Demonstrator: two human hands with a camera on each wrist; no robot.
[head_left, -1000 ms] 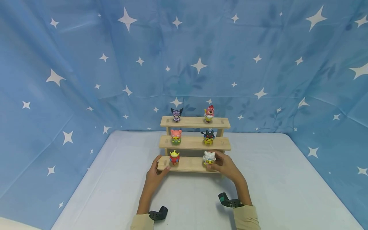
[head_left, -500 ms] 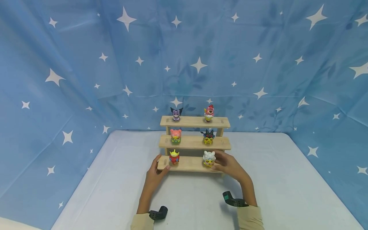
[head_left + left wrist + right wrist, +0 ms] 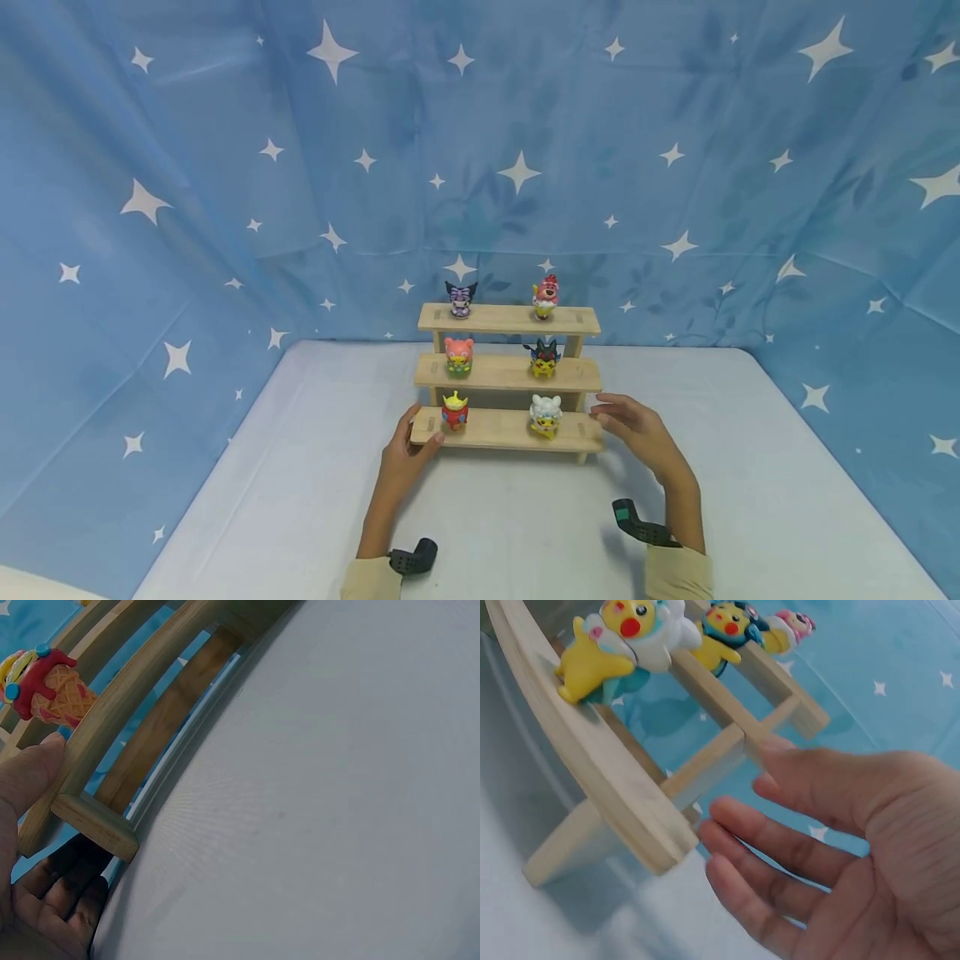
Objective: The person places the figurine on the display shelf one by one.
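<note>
A three-tier wooden display stand (image 3: 498, 429) bears a figurine near each end of every tier. My left hand (image 3: 403, 454) grips the left end of its bottom tier, thumb (image 3: 34, 772) by the front edge and fingers curled beneath. Just right of that thumb stands a red figurine (image 3: 454, 412) with a yellow head; its waffle-patterned side shows in the left wrist view. Near the right end of this tier stands a yellow figurine (image 3: 546, 417) in a white fluffy hood. Off that end, my right hand (image 3: 637, 429) holds nothing, its fingers (image 3: 780, 847) relaxed and apart from the hooded figurine.
On the middle tier are a pink figurine (image 3: 459, 357) and a dark-hooded yellow one (image 3: 543, 358). The top tier bears a purple-black figurine (image 3: 461, 300) and a pink one with a red top (image 3: 546, 297). A starry blue curtain (image 3: 480, 167) hangs behind the white table (image 3: 300, 467).
My right hand has let go of the white-hooded figurine and moved right, past the end of the stand. The figurine stays on the bottom tier. My left hand has not moved.
</note>
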